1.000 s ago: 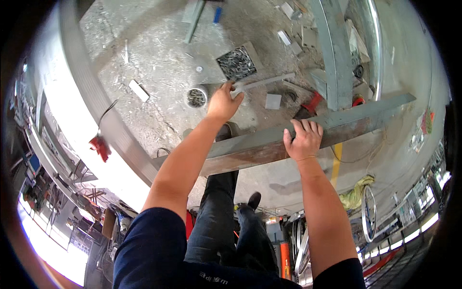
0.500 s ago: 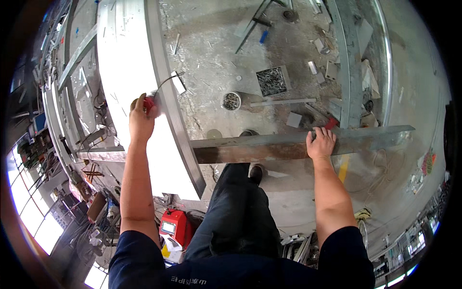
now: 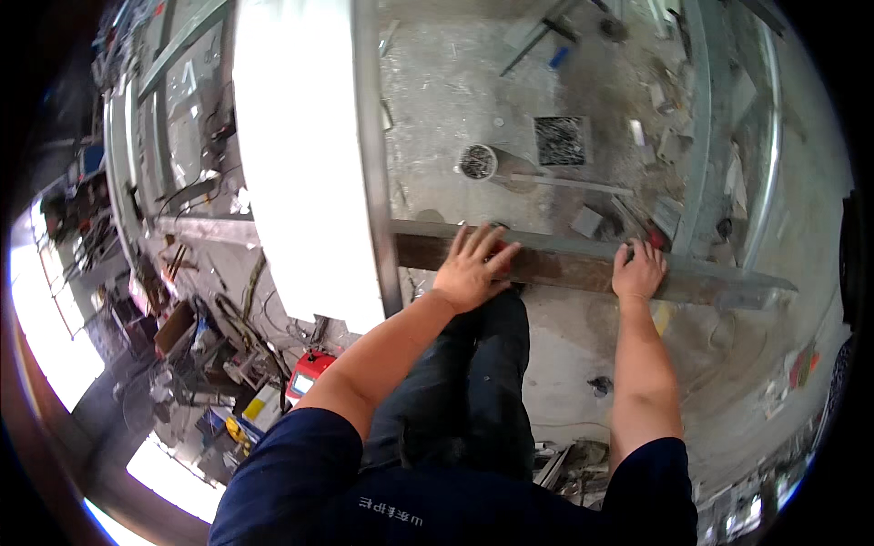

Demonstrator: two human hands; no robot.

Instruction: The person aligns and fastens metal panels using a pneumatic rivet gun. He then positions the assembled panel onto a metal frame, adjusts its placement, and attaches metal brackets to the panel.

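Note:
A long rusty-grey steel beam (image 3: 564, 269) runs crosswise in front of my legs. My left hand (image 3: 471, 273) is over its middle, open, with fingers spread; a small patch of red shows by its fingers, its kind hidden. Farther right, my right hand (image 3: 640, 271) has its fingers curled over the same beam. A long white panel or profile (image 3: 305, 164), glaring with light, lies across the beam to the left of my left hand.
On the floor beyond the beam stand a round bucket (image 3: 477, 162) and a square box (image 3: 561, 141), both filled with small metal pieces. An upright-running steel bar (image 3: 710, 136) meets the beam at right. A red machine (image 3: 309, 371) stands at lower left.
My left hand has left the white panel, where it held a red thing with a dark cord, and moved right to the beam. My right hand stays on the beam; the view has shifted.

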